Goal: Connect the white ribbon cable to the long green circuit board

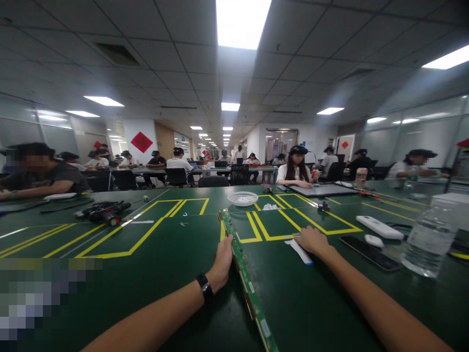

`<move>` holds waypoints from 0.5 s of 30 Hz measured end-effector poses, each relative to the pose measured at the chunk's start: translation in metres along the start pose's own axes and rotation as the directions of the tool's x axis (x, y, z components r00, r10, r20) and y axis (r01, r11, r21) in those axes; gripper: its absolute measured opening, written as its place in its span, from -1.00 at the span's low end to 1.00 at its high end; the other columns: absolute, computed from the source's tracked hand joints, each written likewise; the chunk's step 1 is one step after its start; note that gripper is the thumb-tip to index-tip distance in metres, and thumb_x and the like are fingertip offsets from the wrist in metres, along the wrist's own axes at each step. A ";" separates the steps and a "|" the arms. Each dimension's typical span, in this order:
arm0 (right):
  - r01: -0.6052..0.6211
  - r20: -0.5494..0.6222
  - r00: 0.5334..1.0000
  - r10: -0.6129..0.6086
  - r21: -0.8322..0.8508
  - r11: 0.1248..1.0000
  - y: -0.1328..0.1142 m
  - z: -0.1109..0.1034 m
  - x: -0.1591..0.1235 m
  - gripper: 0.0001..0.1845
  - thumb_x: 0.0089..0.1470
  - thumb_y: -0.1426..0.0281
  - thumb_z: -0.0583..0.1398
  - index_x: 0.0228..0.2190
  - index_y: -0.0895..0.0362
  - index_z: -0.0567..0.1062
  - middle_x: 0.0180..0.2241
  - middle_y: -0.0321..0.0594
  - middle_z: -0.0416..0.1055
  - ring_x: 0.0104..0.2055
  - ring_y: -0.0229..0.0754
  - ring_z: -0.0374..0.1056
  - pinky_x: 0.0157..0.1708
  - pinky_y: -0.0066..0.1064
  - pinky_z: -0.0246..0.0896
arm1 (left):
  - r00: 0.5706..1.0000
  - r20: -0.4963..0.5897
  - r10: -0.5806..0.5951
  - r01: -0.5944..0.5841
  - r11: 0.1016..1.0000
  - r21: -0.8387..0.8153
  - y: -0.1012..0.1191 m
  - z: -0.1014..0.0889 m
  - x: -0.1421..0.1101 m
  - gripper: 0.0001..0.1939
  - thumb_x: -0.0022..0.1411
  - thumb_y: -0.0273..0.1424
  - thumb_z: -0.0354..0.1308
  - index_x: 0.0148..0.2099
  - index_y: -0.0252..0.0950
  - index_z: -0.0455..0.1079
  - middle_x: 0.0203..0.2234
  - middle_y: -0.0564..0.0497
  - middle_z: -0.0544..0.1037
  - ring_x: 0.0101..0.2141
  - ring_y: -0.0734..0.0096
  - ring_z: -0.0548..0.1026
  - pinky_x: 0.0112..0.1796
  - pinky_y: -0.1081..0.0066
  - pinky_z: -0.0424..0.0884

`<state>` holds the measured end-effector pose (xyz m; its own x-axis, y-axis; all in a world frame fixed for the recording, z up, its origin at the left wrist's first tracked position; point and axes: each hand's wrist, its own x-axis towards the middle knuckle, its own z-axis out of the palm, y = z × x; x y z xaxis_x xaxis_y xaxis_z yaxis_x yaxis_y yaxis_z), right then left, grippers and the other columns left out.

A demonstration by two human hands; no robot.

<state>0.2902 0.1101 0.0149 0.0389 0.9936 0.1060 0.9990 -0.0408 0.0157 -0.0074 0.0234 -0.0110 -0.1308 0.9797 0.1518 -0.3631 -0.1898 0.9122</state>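
Circuit board (240, 259), long, narrow and green, is held in my left hand (222, 261), my fingers closed on its left side. It slants over the green table (176, 303) in front of me, between my two arms, its far end pointing toward a round white basket (242, 199). I wear a black watch (205, 288) on that wrist. My right hand (312, 239) reaches out to the right of the board, low at the table, just beside a white strip (299, 252) with a blue end; I cannot tell whether those fingers grip anything. Farther right lie a dark phone (370, 253), a small white case (373, 240) and a clear water bottle (421, 249). Across the table sits another person (287, 173).
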 end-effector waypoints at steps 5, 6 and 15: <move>0.120 -0.007 0.993 -0.120 0.116 0.986 -0.009 0.000 0.000 -0.64 0.04 0.21 0.11 -0.24 0.21 0.49 -0.13 0.08 0.38 -0.11 0.06 0.33 -0.26 -0.28 0.18 | 0.997 0.074 0.003 -0.007 0.999 0.054 0.002 0.001 -0.003 -0.58 0.08 -0.08 0.14 -0.24 -0.37 0.44 -0.35 -0.10 0.58 -0.35 0.27 0.52 -0.23 0.33 0.39; 0.142 -0.010 0.990 -0.143 0.163 0.976 -0.012 0.000 0.000 -0.67 0.01 0.24 0.14 -0.24 0.20 0.48 -0.16 0.05 0.40 -0.14 0.02 0.34 -0.29 -0.32 0.17 | 0.997 0.082 -0.005 0.000 0.998 0.068 0.002 0.000 -0.003 -0.58 0.07 -0.07 0.15 -0.25 -0.37 0.43 -0.36 -0.10 0.58 -0.35 0.27 0.52 -0.24 0.34 0.38; 0.388 -0.083 0.908 -0.411 0.540 0.747 -0.062 -0.012 -0.030 -0.71 -0.05 0.31 0.21 -0.24 0.17 0.47 -0.26 -0.17 0.45 -0.27 -0.18 0.33 -0.33 -0.44 0.11 | 0.983 0.176 -0.055 0.028 0.987 0.156 0.001 0.000 -0.006 -0.58 0.13 -0.05 0.10 -0.30 -0.36 0.43 -0.42 -0.07 0.55 -0.38 0.32 0.47 -0.28 0.39 0.35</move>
<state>0.2266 0.0815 0.0223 -0.3770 0.9101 0.1721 0.7724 0.4115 -0.4839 -0.0068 0.0172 -0.0113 0.0543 0.9847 0.1658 -0.2184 -0.1503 0.9642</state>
